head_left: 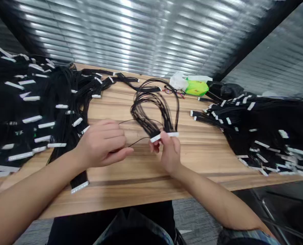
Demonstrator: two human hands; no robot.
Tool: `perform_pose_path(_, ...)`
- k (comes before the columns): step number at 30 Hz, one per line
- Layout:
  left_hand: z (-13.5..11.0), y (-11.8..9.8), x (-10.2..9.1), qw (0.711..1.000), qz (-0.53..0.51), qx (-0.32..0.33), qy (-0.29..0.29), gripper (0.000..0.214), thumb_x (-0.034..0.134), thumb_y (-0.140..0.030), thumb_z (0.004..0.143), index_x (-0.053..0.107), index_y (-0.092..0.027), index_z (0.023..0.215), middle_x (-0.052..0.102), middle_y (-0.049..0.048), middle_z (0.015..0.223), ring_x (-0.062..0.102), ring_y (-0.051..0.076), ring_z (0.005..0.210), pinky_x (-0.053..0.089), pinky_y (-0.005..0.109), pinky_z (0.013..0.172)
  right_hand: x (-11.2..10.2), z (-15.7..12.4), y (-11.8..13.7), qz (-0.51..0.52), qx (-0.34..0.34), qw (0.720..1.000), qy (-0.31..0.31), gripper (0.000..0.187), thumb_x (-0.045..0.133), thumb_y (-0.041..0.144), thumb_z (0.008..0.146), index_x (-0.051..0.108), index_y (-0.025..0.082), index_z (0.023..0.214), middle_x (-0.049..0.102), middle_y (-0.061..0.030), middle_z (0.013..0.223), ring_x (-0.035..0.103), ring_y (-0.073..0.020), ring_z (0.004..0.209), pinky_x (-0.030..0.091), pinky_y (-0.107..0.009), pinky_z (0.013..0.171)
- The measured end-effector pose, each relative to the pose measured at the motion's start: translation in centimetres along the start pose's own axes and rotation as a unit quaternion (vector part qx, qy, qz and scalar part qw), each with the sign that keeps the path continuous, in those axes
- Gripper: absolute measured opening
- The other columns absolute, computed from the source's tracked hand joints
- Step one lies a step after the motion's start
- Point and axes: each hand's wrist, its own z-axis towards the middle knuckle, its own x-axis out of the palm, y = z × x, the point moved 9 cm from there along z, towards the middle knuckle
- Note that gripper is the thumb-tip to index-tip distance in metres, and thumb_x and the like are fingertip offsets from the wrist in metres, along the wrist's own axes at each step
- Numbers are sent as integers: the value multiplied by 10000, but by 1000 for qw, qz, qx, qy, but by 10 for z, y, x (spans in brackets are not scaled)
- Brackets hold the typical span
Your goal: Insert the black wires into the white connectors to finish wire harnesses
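Gripping a pair of white connectors (164,136) between thumb and fingertips, the right hand (170,153) holds them just above the middle of the wooden surface (131,183). From those connectors a looped black wire harness (154,105) arches up toward 12 o'clock and curls back down on itself.

At 9 o'clock from the right hand, the left hand (102,143) lies knuckles up, its fingers (115,140) curled closed and pinching a single thin wire (138,140) that runs across to the connectors. A second thin strand bows over the gap between the two hands.

Under the left forearm, toward 7 o'clock, another bundle (77,177) lies flat on the surface and ends in a white connector at the near edge.

A large heap of harnesses (26,112) fills the 9 to 10 o'clock side, and a second heap (269,136) spreads across the 3 o'clock side. At 1 o'clock, near the far edge, a pair of glasses (175,91) lies just beside a green packet (196,87) and a crumpled white bag (178,80).
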Motion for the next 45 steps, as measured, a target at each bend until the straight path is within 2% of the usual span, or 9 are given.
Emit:
perform_pose_path(4, -8, -7, 8, 999, -20, -37, 16, 584, 325, -514, 1115, 504, -208, 651, 465, -21, 546, 443, 118, 517, 343, 289, 548, -21, 12, 19, -5, -77, 995, -67, 511, 667, 607, 901, 557, 221, 585, 528, 29, 493, 489, -107, 441, 335, -234, 405)
perform_pose_path(6, -9, -6, 9, 998, -19, -67, 5, 563, 246, -411, 1136, 586, -204, 738, 548, -19, 603, 506, 100, 529, 383, 255, 545, -20, 10, 21, -19, -121, 992, -39, 483, 615, 567, 963, 606, 217, 630, 569, 15, 536, 513, -116, 467, 340, -244, 414)
perform_pose_path(12, -7, 6, 8, 991, 26, -127, -32, 372, 342, -237, 1129, 657, -183, 939, 620, -92, 586, 594, 40, 477, 460, 135, 518, -6, -7, 4, -99, -170, 977, 86, 493, 460, 536, 1054, 673, 225, 736, 662, -34, 682, 597, -155, 583, 417, -282, 473)
perform_pose_path(17, -7, -5, 1, 986, 144, -35, -73, 157, 609, -320, 1059, 721, -216, 1021, 695, -78, 626, 632, 72, 502, 418, 187, 507, 0, -13, 3, -36, -159, 981, 102, 368, 493, 414, 1068, 690, 227, 820, 646, -8, 695, 571, -131, 575, 413, -253, 475)
perform_pose_path(21, -12, -27, 2, 974, 200, 82, -67, 183, 600, -181, 1034, 747, -273, 1095, 734, -71, 699, 622, 94, 565, 408, 246, 576, 10, -18, 4, -40, -160, 977, 137, 362, 494, 371, 1069, 684, 220, 800, 624, -9, 687, 558, -131, 592, 438, -253, 507)
perform_pose_path(24, -14, -36, 1, 965, 215, 132, -67, 257, 588, -101, 1008, 711, -248, 1179, 786, -49, 835, 625, 100, 618, 424, 258, 607, 13, -21, 5, -54, -163, 974, 148, 388, 474, 401, 1072, 670, 221, 791, 604, -4, 674, 497, -126, 555, 463, -262, 525)
perform_pose_path(34, -12, -43, 0, 957, 220, 175, -68, 180, 572, -101, 1022, 693, -197, 1115, 779, -22, 836, 593, 117, 648, 451, 245, 616, 18, -22, 4, -65, -140, 974, 164, 430, 445, 481, 1068, 627, 237, 764, 646, -20, 700, 627, -166, 650, 559, -327, 657)
perform_pose_path(40, -14, -41, 0, 955, 218, 193, -60, 175, 547, -132, 1049, 686, -204, 1128, 774, -36, 867, 605, 115, 684, 458, 252, 647, 23, -21, 6, -81, -135, 969, 191, 431, 443, 500, 1066, 593, 240, 757, 630, -14, 672, 626, -170, 647, 541, -329, 645)
perform_pose_path(45, 1, -46, 3, 949, 258, 176, -39, 124, 525, -178, 1069, 641, -203, 1033, 752, -37, 824, 594, 129, 667, 434, 299, 675, 21, -21, 7, -111, -149, 963, 195, 425, 437, 463, 1076, 596, 233, 755, 623, -2, 665, 618, -156, 644, 521, -312, 651)
